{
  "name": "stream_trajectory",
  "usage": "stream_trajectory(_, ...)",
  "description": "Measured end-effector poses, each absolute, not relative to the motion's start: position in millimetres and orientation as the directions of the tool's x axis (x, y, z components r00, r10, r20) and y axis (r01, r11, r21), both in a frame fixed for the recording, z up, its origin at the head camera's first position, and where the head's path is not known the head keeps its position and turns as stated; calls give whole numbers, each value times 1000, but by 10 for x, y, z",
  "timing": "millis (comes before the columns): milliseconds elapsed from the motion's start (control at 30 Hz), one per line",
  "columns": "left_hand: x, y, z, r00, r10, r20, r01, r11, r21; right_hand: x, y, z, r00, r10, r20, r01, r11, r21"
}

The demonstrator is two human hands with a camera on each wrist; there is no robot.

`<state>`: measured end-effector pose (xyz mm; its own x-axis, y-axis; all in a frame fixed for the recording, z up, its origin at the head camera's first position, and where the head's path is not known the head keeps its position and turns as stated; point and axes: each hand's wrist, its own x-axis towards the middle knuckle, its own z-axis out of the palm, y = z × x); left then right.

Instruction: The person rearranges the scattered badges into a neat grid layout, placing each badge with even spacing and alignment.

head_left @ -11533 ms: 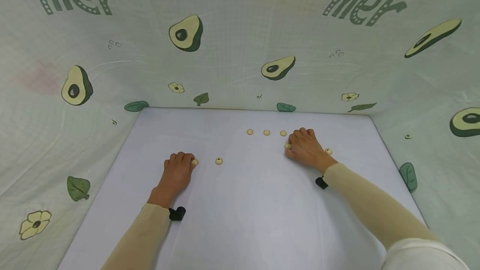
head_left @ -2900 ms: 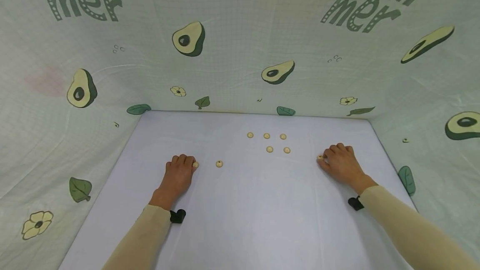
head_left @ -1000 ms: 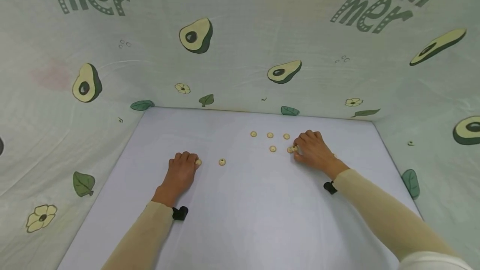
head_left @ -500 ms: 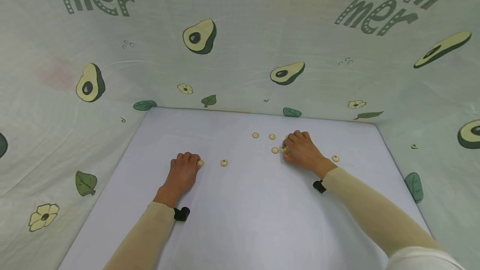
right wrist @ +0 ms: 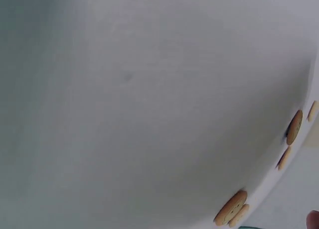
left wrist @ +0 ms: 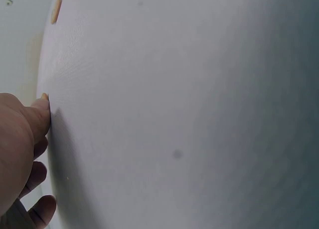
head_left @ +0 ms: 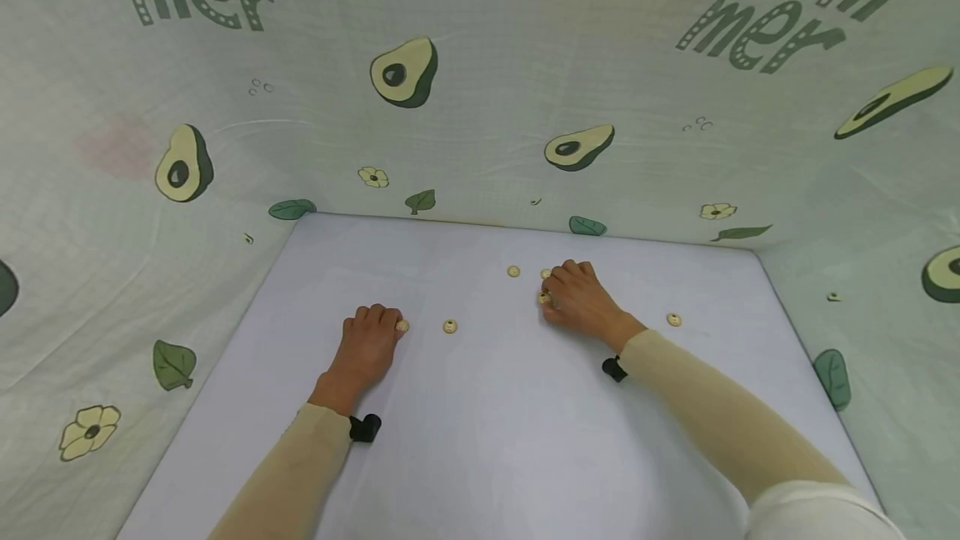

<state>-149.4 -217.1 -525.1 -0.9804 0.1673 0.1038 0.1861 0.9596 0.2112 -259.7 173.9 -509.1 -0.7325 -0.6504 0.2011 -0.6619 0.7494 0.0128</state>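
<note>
My left hand (head_left: pixel 365 348) rests on the white table and pinches a round wooden button (head_left: pixel 402 326) at the thumb side. In the left wrist view, only that button's edge (left wrist: pixel 45 96) shows past the thumb. Another button (head_left: pixel 450 327) lies just to its right. My right hand (head_left: pixel 581 302) hovers palm down over two rows of buttons, with a wooden button (head_left: pixel 544 297) between thumb and fingers. Beneath it, a front-row button (right wrist: pixel 294 127) and its neighbour (right wrist: pixel 232 208) lie flat in the right wrist view; the hand hides them from the head camera.
The back row includes a left button (head_left: pixel 513 271) and a middle button (head_left: pixel 546 273), partly covered by my hand. A lone button (head_left: pixel 674 319) lies near my right forearm. Printed cloth (head_left: pixel 480 90) hangs behind and beside the white table (head_left: pixel 480 440).
My right hand, earlier at the far right, has carried a button leftward across the rows. Over the longer span, two buttons came to lie in the front row. The left hand has stayed put.
</note>
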Motion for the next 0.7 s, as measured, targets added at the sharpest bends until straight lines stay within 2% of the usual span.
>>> stream_trajectory(400, -1490, -2173, -5257, -980, 166, 107, 186, 960, 212, -2641, 1396, -5086, -692, -693, 202, -705, 709, 19)
stream_trajectory(700, -1504, -2174, -5277, -982, 164, 98, 181, 963, 199, -2642, 1262, -5097, -713, -686, 144, -696, 717, -35)
